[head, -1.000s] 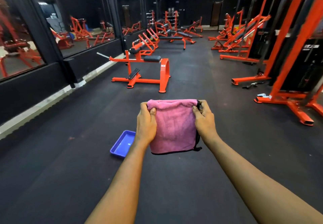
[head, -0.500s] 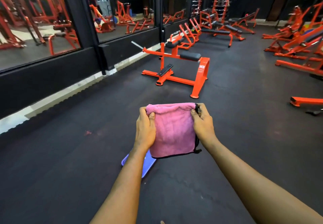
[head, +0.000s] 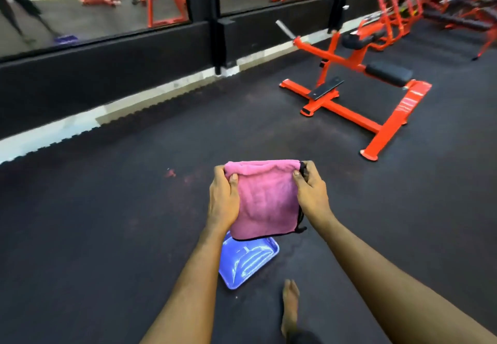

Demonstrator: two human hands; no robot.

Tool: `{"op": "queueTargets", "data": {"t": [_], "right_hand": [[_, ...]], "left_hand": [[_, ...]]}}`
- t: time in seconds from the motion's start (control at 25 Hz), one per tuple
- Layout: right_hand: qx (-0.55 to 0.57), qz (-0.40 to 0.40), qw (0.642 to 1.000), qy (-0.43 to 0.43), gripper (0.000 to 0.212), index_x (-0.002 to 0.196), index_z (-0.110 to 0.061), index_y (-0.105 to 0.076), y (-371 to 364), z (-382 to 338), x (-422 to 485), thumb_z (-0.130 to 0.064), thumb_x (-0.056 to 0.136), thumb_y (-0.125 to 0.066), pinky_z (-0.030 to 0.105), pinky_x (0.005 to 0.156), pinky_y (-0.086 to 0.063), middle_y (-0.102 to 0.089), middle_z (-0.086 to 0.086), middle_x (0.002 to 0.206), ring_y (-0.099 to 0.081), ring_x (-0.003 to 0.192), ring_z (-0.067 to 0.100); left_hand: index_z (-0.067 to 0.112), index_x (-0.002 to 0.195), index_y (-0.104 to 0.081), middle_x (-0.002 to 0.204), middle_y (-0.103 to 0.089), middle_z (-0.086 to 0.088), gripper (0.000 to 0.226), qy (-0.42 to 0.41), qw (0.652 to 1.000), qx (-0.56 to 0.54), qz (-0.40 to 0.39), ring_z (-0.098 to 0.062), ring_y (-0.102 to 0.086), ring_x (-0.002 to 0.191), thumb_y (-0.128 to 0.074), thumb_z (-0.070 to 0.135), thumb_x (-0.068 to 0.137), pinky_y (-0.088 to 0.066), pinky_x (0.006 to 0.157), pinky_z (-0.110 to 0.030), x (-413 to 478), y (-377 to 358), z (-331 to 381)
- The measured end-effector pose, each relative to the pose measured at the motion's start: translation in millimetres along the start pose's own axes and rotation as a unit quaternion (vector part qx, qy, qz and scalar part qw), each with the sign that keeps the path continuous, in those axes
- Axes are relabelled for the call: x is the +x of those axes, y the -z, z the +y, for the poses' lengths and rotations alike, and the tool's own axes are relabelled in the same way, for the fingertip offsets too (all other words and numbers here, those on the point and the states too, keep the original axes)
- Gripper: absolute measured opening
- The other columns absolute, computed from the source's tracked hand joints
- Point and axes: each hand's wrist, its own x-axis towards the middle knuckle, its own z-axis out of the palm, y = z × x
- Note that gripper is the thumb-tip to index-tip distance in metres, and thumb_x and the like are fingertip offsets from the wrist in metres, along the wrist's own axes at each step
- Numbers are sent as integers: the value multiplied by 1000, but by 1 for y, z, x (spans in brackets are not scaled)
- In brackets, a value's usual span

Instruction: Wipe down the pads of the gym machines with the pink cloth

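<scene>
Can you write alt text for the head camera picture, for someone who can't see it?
A left hand and right hand hold a folded pink cloth by its upper edge above a blue tray on the gym floor. An orange machine with black pads stands ahead to the right, beside a wall of glass panels.

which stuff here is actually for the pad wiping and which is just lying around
For the job: folded pink terry cloth, gripped by left hand and right hand; black seat pad on the nearest orange steel gym machine.
Lying about: shallow blue plastic tray on the dark rubber floor, below the cloth, untouched.
</scene>
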Motion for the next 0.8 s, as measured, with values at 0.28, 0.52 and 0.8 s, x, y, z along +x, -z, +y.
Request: {"op": "queueTargets", "data": {"t": [0.28, 0.52, 0.8], "right_hand": [[-51, -193, 976, -88, 10, 109, -18, -57, -89, 112, 130, -12, 102, -53, 7, 75, -42, -69, -12, 98, -59, 81, -10], [-144, -300, 928, -168, 15, 116, -16, -57, -144, 255, 173, -19, 102, -54, 23, 73, -40, -70, -1, 97, -62, 88, 16], [-192, -327, 890, -253, 31, 128, -19, -57, -196, 434, 169, -19, 97, -61, 35, 94, -49, -70, 2, 111, -65, 102, 21]], "left_hand": [[7, 114, -46, 110, -63, -12, 14, 221, 969, 67, 87, -28, -60, 98, -45, 15, 103, -34, 70, -28, 61, -62, -106], [5, 118, -48, 111, -65, -15, 18, 389, 911, 63, 120, -29, -61, 97, -47, 12, 102, -34, 70, -24, 63, -140, -226], [2, 118, -49, 110, -65, -18, 20, 462, 880, 81, 74, -29, -61, 93, -49, 11, 100, -35, 70, -28, 50, -216, -387]]}}
